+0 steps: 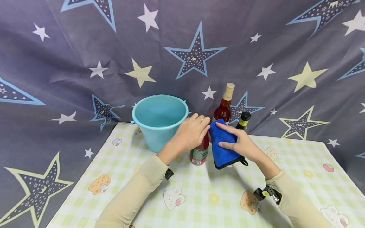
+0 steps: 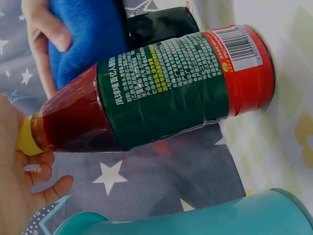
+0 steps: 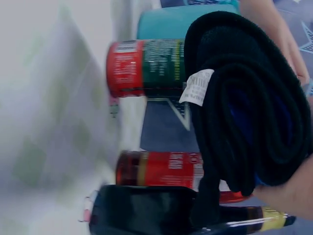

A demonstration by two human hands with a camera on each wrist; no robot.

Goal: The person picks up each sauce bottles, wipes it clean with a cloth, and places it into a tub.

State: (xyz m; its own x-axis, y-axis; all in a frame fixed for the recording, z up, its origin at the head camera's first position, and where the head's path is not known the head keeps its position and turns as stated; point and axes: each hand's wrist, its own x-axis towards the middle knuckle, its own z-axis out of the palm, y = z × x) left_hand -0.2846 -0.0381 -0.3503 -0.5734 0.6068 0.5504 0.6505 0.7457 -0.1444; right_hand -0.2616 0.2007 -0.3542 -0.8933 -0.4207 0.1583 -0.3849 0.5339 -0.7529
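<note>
My left hand [image 1: 193, 132] grips the yellow cap [image 2: 28, 135] of a red sauce bottle [image 1: 199, 154] with a green label, which stands upright on the table. Its barcode side shows in the left wrist view. In my right hand [image 1: 241, 142] is a folded blue cloth [image 1: 223, 145] with a black edge, held just to the right of that bottle. Seen from the right wrist, the cloth [image 3: 244, 98] is folded in layers, with a white tag. Whether the cloth touches the bottle, I cannot tell.
A light blue bucket [image 1: 159, 125] stands left of the sauce bottle. Behind the cloth are a tall red bottle [image 1: 223, 109] with a pale neck and a dark bottle [image 1: 244, 119] with a black cap. A starry curtain [image 1: 176, 41] hangs behind the checked table [image 1: 196, 202].
</note>
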